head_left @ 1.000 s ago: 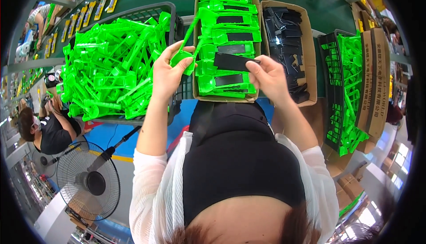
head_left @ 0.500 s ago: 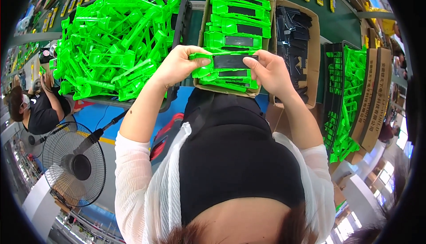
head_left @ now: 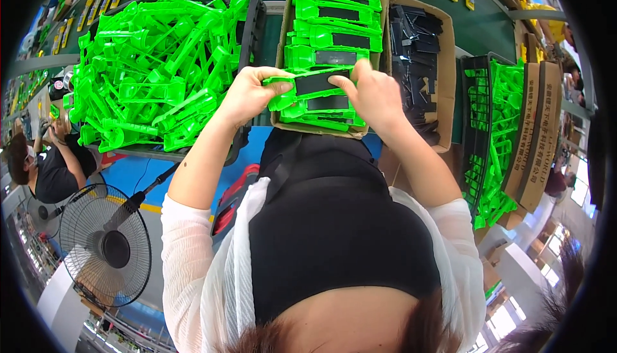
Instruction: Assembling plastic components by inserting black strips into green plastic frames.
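Left hand (head_left: 249,96): is pinching a shiny plastic green part (head_left: 283,102) at twelve o'clock
Right hand (head_left: 379,96): is grasping its flat black strip (head_left: 313,84), fingers curling
Basket (head_left: 255,25): is holding jumbled green parts (head_left: 154,70), ten o'clock
Carton (head_left: 443,96): is holding smooth strips (head_left: 414,44), two o'clock

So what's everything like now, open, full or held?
Left hand: gripping the green holder
Right hand: thumb on the black strip
Black strip: lying along green holder
Left basket: heaped with green pieces
Middle box: open, filled with green pieces
Right box: open, holding black strips
Right basket: holding green pieces
Fan: can't tell if spinning
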Motion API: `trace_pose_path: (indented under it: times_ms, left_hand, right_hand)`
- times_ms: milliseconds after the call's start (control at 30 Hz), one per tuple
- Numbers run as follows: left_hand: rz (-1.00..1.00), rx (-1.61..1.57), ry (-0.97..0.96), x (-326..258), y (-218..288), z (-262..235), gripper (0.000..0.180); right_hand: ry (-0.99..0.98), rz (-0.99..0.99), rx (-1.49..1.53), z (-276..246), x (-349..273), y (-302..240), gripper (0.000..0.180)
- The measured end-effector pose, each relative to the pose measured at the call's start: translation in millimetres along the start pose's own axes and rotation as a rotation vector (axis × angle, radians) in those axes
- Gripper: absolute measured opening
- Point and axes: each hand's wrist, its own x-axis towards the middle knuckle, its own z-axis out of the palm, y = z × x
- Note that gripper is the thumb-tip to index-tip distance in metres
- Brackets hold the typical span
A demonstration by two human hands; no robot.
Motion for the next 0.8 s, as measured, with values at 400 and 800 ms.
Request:
trace_pose_path:
  times_ms: [400, 800]
  left_hand:
    - [0.029, 0.335, -0.027, -6, 20, 16, 0.022]
    - [0.233, 0.955, 0.018, 14, 29, 66, 0.019]
  right_hand:
    - [-0.046, 0.241, 0.568, 15, -5, 23, 0.036]
    - [0.096, -0.017, 0.79, 36, -31, 23, 0.06]
